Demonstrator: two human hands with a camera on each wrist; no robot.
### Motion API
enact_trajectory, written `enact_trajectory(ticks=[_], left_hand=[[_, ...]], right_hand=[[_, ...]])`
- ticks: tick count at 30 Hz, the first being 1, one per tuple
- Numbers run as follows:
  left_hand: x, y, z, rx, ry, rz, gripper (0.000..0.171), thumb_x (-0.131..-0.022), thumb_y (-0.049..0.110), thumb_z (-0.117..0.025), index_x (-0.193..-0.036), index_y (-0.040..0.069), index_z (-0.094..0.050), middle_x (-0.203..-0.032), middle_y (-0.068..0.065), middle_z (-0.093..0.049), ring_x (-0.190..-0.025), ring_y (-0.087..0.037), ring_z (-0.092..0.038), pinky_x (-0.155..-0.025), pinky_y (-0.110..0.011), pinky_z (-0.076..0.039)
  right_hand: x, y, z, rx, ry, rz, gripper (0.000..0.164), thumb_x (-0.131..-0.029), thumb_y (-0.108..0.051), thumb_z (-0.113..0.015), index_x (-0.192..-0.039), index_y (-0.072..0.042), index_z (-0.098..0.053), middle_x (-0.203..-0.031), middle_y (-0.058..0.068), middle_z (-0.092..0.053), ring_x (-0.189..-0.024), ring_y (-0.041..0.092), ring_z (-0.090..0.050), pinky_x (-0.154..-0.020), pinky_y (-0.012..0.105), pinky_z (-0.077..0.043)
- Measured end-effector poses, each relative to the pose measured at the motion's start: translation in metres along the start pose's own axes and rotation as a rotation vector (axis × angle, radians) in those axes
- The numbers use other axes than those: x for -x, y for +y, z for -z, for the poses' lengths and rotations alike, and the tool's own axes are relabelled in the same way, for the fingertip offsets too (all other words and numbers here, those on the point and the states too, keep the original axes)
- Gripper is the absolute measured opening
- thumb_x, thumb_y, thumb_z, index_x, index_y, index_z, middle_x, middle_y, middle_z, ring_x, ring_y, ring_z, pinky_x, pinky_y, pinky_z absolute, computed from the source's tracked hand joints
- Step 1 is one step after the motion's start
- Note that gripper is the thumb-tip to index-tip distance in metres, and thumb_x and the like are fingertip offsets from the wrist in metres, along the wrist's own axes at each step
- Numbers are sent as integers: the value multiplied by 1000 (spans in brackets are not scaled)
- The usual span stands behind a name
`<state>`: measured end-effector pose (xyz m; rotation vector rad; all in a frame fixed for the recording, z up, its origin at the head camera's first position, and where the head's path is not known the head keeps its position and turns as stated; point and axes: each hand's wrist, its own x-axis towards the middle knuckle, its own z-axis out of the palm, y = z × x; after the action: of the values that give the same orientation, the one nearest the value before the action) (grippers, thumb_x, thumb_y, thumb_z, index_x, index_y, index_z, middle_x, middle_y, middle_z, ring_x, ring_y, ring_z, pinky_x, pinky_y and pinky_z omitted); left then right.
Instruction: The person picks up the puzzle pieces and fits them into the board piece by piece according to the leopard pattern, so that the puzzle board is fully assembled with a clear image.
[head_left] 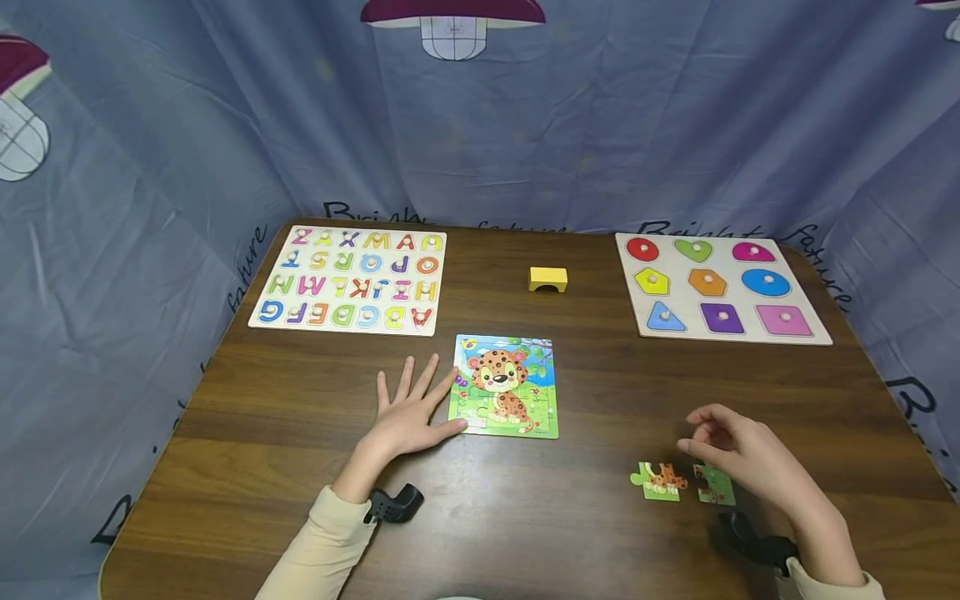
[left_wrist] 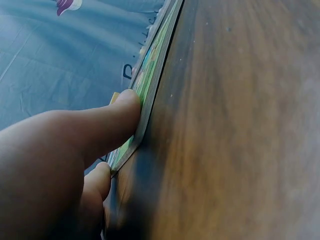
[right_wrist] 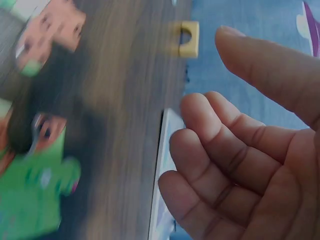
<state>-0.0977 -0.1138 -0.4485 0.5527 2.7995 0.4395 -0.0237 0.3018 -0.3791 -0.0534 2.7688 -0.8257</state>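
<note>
A square leopard jigsaw puzzle (head_left: pixel 512 387) lies on the table in front of me, with a pale patch at its lower left corner. My left hand (head_left: pixel 408 423) is spread flat beside it, thumb on the near left corner and index fingertip at the left edge. In the left wrist view the thumb (left_wrist: pixel 112 120) presses on the puzzle's rim. To the right, my right hand (head_left: pixel 738 450) hovers with loosely bent fingers, nothing in them. Below it lie a spotted orange-and-green jigsaw piece (head_left: pixel 660 482) and a mostly green jigsaw piece (right_wrist: pixel 35 195), partly in shadow.
An alphabet peg board (head_left: pixel 360 260) lies at the back left and a shape peg board (head_left: pixel 675 287) at the back right. Between them stands a yellow arch block (head_left: pixel 548 278). A blue curtain (head_left: pixel 525 133) hangs around the wooden table (head_left: pixel 315 400).
</note>
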Motion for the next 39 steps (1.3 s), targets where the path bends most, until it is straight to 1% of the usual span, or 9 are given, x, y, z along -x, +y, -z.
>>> enact_trajectory(ticks=[4, 10, 19, 24, 30, 32, 34, 36, 39], left_hand=[[-1, 1, -1, -1, 6, 7, 79, -80, 71, -39, -145, 34, -14, -151, 0, 0, -135, -32, 9, -96, -61, 15], [-1, 3, -2, -3, 15, 17, 79, -79, 70, -41, -145, 34, -16, -151, 1, -1, -134, -33, 10, -96, -61, 14], [-3, 9, -3, 16, 30, 19, 80, -79, 67, -46, -145, 30, -21, -151, -4, -3, -133, -38, 10, -94, -65, 12], [-4, 10, -4, 10, 26, 28, 80, -79, 67, -46, -145, 31, -20, -151, -3, -2, -133, -37, 11, -94, -64, 13], [-5, 10, -4, 39, 14, 38, 78, -80, 65, -47, -145, 31, -20, -151, -2, 0, -133, -35, 12, -94, -63, 15], [-4, 9, -3, 43, 8, 42, 78, -80, 64, -47, -145, 31, -20, -151, -1, 0, -133, -35, 13, -94, -62, 16], [-4, 9, -3, 41, 6, 44, 78, -80, 64, -46, -145, 31, -19, -151, -1, 1, -133, -35, 14, -94, -62, 16], [-3, 8, -2, 35, 6, 48, 78, -81, 65, -46, -145, 31, -18, -151, -1, 1, -133, -35, 14, -94, -63, 16], [-3, 8, -1, 31, 8, 51, 77, -81, 64, -45, -145, 31, -18, -151, -1, 1, -133, -35, 14, -94, -63, 15]], right_hand=[[9, 9, -1, -1, -34, -43, 47, -82, -39, -65, -106, 0, -54, -78, 0, -54, -71, 13, -55, -59, 25, -45], [13, 16, -7, -24, -74, -75, 48, -81, -39, -65, -107, 0, -53, -81, 1, -55, -73, 13, -56, -59, 27, -46], [14, 16, -12, -3, -66, -78, 46, -80, -38, -67, -106, -1, -55, -82, 0, -56, -75, 14, -56, -57, 28, -45], [15, 19, -14, 14, -65, -79, 44, -80, -36, -67, -105, -2, -55, -83, 0, -55, -75, 14, -56, -56, 27, -44], [17, 23, -14, 23, -69, -82, 43, -80, -36, -67, -105, -2, -56, -86, 1, -57, -79, 16, -57, -58, 29, -45], [17, 24, -15, 35, -67, -65, 43, -79, -35, -69, -104, -3, -57, -87, 1, -58, -79, 17, -57, -59, 30, -45], [16, 24, -17, 56, -56, -23, 42, -75, -34, -72, -102, -4, -59, -88, 1, -58, -81, 17, -56, -63, 33, -46], [16, 25, -19, 79, -35, 35, 43, -71, -34, -76, -100, -6, -60, -91, 1, -59, -84, 20, -55, -69, 38, -46], [16, 26, -23, 100, 0, 129, 46, -66, -34, -79, -101, -10, -62, -96, 1, -59, -92, 26, -50, -75, 47, -41]])
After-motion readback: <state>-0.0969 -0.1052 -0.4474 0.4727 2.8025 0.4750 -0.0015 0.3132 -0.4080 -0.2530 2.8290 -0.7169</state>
